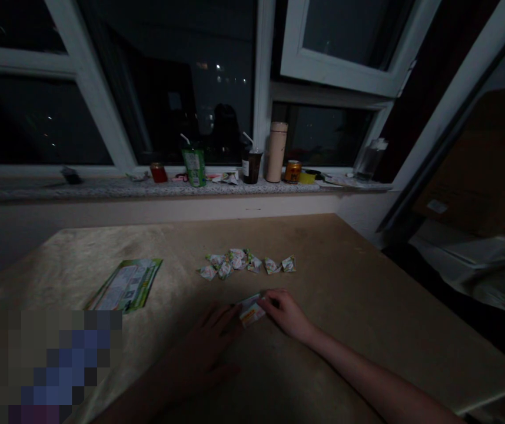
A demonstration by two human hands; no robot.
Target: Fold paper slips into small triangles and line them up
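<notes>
A small flat printed wrapper (252,311), pale with an orange patch, lies on the table between my hands. My right hand (288,315) is closed, thumb and fingers pinching the wrapper's right edge. My left hand (212,338) rests low over the table with its fingers stretched out, their tips at the wrapper's left side. Shadow hides part of the left hand. Beyond them, several small folded wrapper bundles (237,259) in white and green sit in a loose row.
Flat green-and-white packets (131,285) lie to the left on the table (345,282). On the windowsill (226,189) stand a green cup (195,166), a dark cup (251,168), a tall pale bottle (276,153) and jars. A blurred patch covers the lower left.
</notes>
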